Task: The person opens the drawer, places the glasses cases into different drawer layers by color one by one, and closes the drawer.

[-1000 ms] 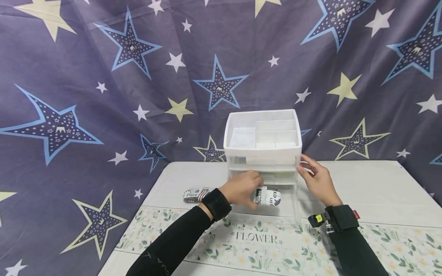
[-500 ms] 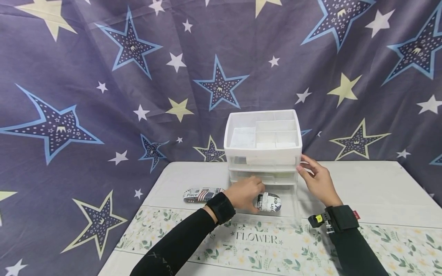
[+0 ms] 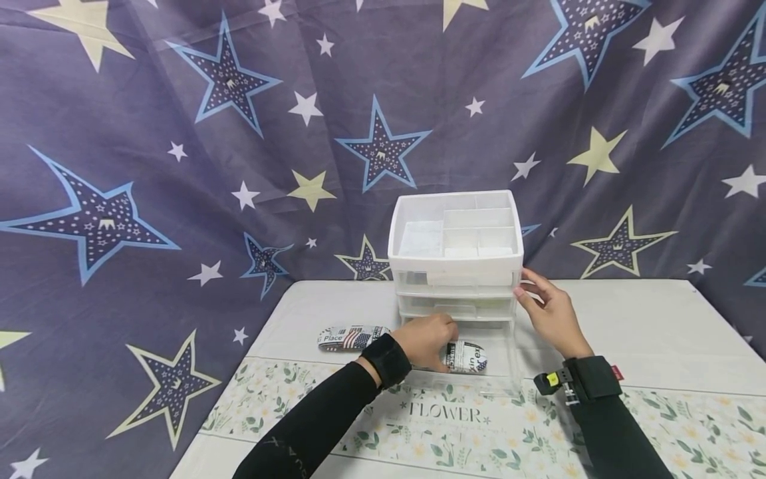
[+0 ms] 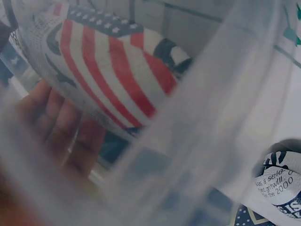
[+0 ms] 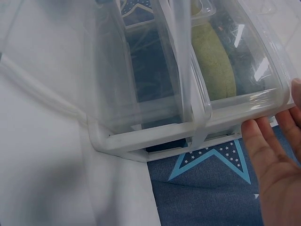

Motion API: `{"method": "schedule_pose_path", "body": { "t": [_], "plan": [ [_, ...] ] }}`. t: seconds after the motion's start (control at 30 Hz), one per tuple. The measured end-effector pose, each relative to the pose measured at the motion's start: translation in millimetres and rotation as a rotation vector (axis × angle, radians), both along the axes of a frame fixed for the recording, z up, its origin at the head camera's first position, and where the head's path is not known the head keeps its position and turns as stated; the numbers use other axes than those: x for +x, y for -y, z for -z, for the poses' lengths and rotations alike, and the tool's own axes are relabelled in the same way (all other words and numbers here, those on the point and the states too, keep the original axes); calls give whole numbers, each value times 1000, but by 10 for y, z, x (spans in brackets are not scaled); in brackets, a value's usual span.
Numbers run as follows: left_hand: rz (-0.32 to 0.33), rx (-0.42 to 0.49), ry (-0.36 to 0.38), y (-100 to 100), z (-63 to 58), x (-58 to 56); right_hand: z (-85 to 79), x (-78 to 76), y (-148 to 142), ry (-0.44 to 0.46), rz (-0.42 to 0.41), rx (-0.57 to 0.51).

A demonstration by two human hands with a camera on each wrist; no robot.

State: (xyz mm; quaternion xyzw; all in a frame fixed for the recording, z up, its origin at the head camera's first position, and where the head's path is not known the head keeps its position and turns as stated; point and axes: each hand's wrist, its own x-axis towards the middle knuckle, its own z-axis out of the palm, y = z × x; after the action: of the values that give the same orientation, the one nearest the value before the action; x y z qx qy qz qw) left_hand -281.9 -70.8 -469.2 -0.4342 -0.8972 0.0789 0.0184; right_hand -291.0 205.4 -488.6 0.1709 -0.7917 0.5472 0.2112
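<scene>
My left hand (image 3: 426, 340) holds a glasses case (image 3: 467, 357) with newsprint lettering, low inside the pulled-out bottom drawer (image 3: 509, 372) of a white and clear drawer unit (image 3: 455, 266). Through the drawer's clear wall, the left wrist view shows this case (image 4: 113, 70) with a stars-and-stripes print and my fingers (image 4: 84, 141) along its underside. A second, similar case (image 3: 353, 338) lies on the table left of the unit. My right hand (image 3: 555, 320) touches the unit's right side; in the right wrist view its fingertips (image 5: 250, 128) meet the frame's edge.
The unit's top is an open tray (image 3: 421, 239) with compartments. Behind a closed upper drawer's clear wall sits something green (image 5: 211, 61). A floral runner (image 3: 467, 439) printed FLOWER crosses the white table (image 3: 628, 332). A star-patterned cloth (image 3: 335, 80) hangs behind.
My left hand has lowered the glasses case further into the bottom drawer, moving slightly right and toward me. The right hand and the other case have stayed put.
</scene>
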Motion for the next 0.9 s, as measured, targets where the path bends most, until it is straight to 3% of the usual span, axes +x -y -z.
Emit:
{"method": "schedule_pose_path", "body": {
  "t": [0.27,0.67,0.9],
  "plan": [
    [-41,-9,51,-6,-1,-2,-5,-4,4,7,4,-4],
    [13,28,8,61,-4,117,46,-7,-10,-3,0,20],
    [5,6,76,71,-77,174,-26,45,3,0,-15,1]
  ]
}}
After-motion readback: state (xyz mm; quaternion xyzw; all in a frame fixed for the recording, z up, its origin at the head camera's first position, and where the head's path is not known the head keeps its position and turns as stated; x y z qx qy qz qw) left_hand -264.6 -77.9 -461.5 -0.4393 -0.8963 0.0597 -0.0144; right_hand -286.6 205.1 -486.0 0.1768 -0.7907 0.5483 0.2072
